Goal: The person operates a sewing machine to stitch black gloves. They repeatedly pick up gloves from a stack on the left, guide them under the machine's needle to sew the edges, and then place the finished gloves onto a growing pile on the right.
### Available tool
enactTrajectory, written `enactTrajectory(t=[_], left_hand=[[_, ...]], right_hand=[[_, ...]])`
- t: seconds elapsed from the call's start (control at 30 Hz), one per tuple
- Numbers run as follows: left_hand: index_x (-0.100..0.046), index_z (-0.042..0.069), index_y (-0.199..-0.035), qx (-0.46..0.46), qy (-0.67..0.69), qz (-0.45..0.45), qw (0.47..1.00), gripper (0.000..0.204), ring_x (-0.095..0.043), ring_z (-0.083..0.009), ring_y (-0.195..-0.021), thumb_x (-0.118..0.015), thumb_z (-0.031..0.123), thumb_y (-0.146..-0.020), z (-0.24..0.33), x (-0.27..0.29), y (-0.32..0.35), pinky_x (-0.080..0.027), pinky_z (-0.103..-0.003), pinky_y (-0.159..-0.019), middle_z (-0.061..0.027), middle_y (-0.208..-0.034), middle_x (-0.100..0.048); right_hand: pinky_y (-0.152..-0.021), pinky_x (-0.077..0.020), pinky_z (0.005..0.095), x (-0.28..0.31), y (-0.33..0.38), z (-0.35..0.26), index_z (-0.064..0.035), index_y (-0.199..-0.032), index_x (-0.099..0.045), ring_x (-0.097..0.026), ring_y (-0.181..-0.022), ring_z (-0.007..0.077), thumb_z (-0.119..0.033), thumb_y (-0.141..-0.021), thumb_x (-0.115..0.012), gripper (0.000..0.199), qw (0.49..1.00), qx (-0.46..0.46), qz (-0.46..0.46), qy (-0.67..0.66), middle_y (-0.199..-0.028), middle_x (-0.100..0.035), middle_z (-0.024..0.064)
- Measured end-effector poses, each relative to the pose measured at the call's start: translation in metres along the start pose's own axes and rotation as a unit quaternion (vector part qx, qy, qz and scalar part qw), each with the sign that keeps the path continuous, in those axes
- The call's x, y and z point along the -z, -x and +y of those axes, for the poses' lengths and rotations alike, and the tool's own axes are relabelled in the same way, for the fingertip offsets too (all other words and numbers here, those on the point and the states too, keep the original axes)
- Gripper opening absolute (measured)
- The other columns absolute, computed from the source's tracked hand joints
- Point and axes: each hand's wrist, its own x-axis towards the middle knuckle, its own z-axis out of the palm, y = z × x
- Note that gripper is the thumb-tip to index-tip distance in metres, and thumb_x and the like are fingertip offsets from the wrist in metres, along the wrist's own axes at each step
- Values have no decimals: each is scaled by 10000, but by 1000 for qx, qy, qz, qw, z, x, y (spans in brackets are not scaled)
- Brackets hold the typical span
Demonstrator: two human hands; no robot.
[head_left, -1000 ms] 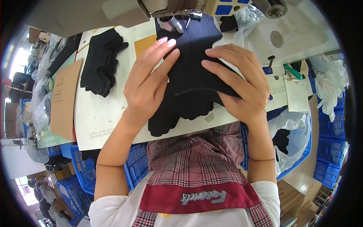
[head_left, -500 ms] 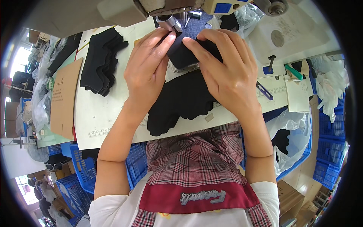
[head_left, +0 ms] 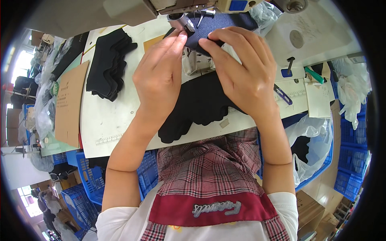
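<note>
1. Left hand (head_left: 159, 78): fingertips narrow at the cloth (head_left: 217, 25); pinching cannot be told. Straying under the machine (head_left: 130, 14) may injure them. Leftward, worktop (head_left: 108, 120) gives room.
2. Cloth: under the machine; uneven pull may skew it.
3. Right hand (head_left: 245, 72): pinches the near edge; the cutter (head_left: 283, 94) limits rightward room.

Dark blue cloth (head_left: 229, 20), red plaid apron (head_left: 213, 172)
</note>
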Motion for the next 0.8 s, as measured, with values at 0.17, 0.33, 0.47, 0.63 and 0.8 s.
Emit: enactTrajectory(t=[0.17, 0.33, 0.47, 0.63, 0.8], left_hand=[[-703, 9, -1052, -18, -19, 3, 1000, 259, -702, -278, -827, -698, -77, -808, 1, -1, -1, -564, -333, -711, -129, -956, -716], [-685, 7, -1046, -16, -18, -4, 1000, 237, -698, -284, -804, -700, -56, -817, -2, -3, -3, -559, -338, -680, -133, -958, -715], [-673, 10, -1046, -17, -21, -5, 1000, 235, -692, -287, -790, -704, -44, -818, -5, -5, -4, -553, -339, -660, -129, -956, -715], [-711, -14, -988, 16, -38, -23, 999, 172, -719, -264, -792, -716, -41, -818, -2, -4, -9, -567, -300, -728, -139, -944, -738], [-702, -7, -960, 46, -68, -42, 996, 177, -694, -294, -805, -682, -23, -785, -6, -8, -12, -563, -366, -707, -123, -974, -728]], right_hand=[[-808, -531, 385, -6, 3, 3, -31, -956, -735, -657, -941, 262, -72, -641, -682, 322, 999, 17, 34, 13, -1006, -669, 80], [-829, -541, 373, -11, 5, 6, -36, -932, -741, -677, -942, 243, -55, -670, -700, 265, 998, 9, 57, 20, -1008, -691, 65], [-828, -548, 361, -18, 5, 10, -45, -930, -734, -687, -921, 232, -32, -691, -718, 239, 997, 2, 81, 14, -1006, -700, 54], [-788, -557, 347, -24, 4, 14, -60, -925, -715, -688, -889, 248, -32, -754, -739, 174, 995, -17, 98, -10, -978, -702, 41], [-839, -559, 321, -26, -1, 17, -41, -959, -755, -718, -945, 244, -13, -815, -727, 150, 994, -63, 76, -54, -1013, -749, 59]])
